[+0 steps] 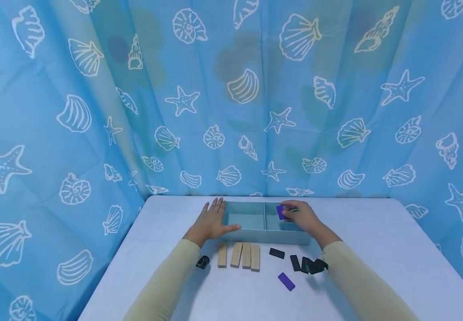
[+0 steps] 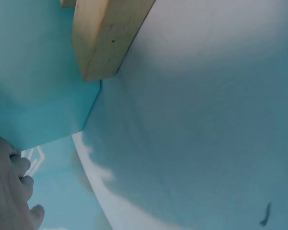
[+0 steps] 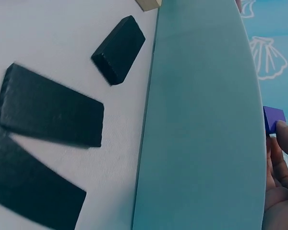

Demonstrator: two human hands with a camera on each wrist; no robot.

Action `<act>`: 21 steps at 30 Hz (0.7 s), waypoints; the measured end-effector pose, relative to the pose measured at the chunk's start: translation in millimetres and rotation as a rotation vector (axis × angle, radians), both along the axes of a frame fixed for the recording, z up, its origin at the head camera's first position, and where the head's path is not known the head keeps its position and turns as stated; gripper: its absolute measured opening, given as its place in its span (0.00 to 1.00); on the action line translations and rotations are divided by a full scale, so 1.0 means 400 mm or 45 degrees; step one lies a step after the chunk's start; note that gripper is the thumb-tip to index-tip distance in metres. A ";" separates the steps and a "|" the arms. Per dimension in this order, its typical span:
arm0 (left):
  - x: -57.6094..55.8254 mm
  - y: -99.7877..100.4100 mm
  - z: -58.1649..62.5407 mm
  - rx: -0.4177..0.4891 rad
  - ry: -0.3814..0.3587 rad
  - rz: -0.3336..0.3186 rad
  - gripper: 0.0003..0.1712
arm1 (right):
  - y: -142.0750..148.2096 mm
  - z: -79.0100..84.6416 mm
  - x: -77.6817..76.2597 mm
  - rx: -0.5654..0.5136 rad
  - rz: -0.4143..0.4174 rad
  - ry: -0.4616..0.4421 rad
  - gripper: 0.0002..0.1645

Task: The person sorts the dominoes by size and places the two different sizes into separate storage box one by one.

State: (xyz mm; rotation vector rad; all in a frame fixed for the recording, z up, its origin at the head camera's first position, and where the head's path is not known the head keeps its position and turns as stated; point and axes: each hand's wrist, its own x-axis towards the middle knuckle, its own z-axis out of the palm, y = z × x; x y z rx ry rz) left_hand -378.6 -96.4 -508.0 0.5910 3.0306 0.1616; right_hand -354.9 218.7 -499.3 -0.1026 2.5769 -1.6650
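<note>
The right hand [image 1: 302, 216] pinches a flat, purple, oblong block [image 1: 280, 212] over the right part of the long blue-green box [image 1: 266, 236]; the left hand [image 1: 211, 222], fingers straight, touches its left end. Probably putting in: next, lower and let go.

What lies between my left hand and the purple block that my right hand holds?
The head view shows the left compartment of the box, then its divider.
</note>
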 end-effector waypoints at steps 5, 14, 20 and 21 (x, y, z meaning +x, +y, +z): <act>-0.008 -0.003 0.007 -0.015 0.002 -0.018 0.66 | -0.018 0.001 -0.023 0.022 0.024 -0.049 0.22; -0.009 0.000 -0.004 -0.023 -0.030 -0.025 0.66 | -0.033 -0.016 -0.035 0.040 0.064 -0.140 0.21; -0.007 -0.002 0.000 -0.033 -0.007 -0.029 0.65 | -0.054 -0.020 -0.041 0.118 0.051 -0.209 0.21; -0.007 -0.003 0.002 -0.032 -0.004 -0.031 0.65 | -0.057 -0.021 -0.043 0.133 0.049 -0.218 0.21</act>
